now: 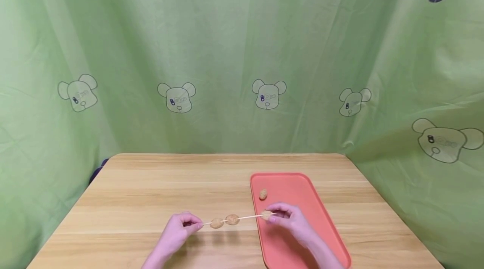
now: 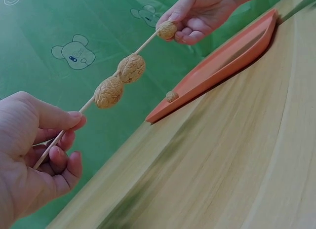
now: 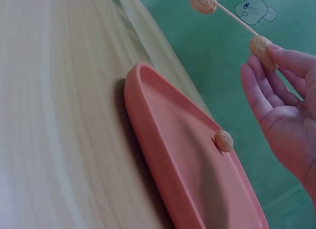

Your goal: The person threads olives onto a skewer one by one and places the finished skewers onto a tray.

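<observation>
My left hand (image 1: 180, 229) grips one end of a thin wooden skewer (image 2: 85, 106), its lower part crossing the palm in the left wrist view. Two wrinkled tan balls (image 2: 108, 93) (image 2: 131, 68), food-like, are threaded close together near that hand. At the other end, my right hand (image 1: 289, 218) pinches a third tan ball (image 3: 264, 52) between thumb and fingers. This ball is on the skewer, and a short tip shows past it in the head view. The skewer is held above the table and over the left edge of a coral tray (image 1: 295, 193).
Another tan ball (image 1: 263, 194) lies in the tray near its left rim. The tray rests on the right half of a wooden table (image 1: 170, 189). A green curtain (image 1: 227, 50) with bear prints hangs behind and at both sides.
</observation>
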`<state>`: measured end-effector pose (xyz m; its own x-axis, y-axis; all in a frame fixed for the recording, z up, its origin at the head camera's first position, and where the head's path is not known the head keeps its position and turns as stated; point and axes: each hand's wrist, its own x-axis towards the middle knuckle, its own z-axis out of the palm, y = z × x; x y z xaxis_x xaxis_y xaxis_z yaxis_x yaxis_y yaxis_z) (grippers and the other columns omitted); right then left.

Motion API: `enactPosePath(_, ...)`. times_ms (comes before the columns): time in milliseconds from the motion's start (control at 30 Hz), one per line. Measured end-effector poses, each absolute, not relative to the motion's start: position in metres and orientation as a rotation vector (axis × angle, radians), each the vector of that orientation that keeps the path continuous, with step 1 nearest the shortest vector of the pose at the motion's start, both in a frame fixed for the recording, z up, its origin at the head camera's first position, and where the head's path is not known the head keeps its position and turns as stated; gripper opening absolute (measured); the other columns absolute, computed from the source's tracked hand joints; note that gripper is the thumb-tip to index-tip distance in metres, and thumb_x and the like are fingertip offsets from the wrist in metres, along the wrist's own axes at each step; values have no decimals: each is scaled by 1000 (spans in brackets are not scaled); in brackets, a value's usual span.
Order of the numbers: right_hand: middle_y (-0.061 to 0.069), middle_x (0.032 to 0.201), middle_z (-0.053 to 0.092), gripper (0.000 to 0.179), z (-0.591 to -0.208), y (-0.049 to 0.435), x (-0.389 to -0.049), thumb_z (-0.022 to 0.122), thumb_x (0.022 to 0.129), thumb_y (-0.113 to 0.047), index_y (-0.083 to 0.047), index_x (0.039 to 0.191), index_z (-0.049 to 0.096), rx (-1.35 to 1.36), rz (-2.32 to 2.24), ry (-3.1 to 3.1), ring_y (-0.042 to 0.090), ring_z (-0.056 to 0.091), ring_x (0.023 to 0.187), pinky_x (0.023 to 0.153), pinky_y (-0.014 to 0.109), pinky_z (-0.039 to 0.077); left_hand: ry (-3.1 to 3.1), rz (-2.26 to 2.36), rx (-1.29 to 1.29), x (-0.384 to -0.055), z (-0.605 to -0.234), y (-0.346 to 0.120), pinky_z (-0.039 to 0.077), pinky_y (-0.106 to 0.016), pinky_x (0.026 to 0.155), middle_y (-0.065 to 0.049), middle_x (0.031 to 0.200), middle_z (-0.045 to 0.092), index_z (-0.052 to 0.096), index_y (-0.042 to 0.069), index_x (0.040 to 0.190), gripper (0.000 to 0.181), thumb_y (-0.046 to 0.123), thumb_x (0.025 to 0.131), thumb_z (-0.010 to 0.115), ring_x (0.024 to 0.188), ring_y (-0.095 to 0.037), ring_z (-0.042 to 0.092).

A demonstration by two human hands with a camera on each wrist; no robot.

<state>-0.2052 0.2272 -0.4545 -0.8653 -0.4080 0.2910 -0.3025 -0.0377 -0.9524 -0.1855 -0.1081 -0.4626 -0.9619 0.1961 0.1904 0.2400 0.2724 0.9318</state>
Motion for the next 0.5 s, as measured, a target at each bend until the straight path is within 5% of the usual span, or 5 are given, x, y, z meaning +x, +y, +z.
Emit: enactPosePath(500, 3, 92, 67, 37, -453, 220, -205, 66, 81, 0, 21, 108, 52, -718, -2020, 2159, 8, 62, 79, 70, 23, 51, -2501, -1863, -364, -186, -464, -109, 45, -23, 67, -6, 83, 63, 66, -2, 86, 9, 4, 80, 67, 73, -11, 53)
